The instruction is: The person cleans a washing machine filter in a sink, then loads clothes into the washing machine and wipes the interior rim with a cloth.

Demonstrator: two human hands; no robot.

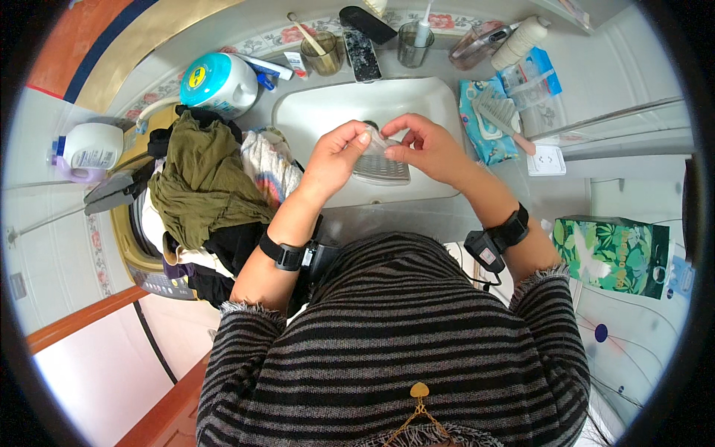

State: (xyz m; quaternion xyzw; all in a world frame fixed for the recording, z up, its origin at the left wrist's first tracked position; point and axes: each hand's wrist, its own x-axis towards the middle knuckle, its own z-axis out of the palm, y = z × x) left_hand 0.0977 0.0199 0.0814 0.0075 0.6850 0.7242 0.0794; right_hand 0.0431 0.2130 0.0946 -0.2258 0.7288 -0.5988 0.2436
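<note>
Over the white sink [438, 109], my left hand [335, 156] pinches a thin, translucent, crumpled piece [379, 141] between thumb and fingers. Its material is hard to make out, either film or fine mesh. My right hand [430, 150] has its bent fingers at the other side of this piece; whether they grip it or only touch it is unclear. Just below the fingers shows a greyish, slotted plastic piece [382, 171], seemingly joined to the thin one. The sink's dark drain [369, 123] is partly hidden behind my hands.
Left of the sink, clothes with an olive garment [209, 179] on top heap over an open washing machine [125, 246]. A detergent jug [218, 86], cups [323, 53] and a phone [362, 56] line the back. Wipes [486, 131] and a comb [497, 114] lie right.
</note>
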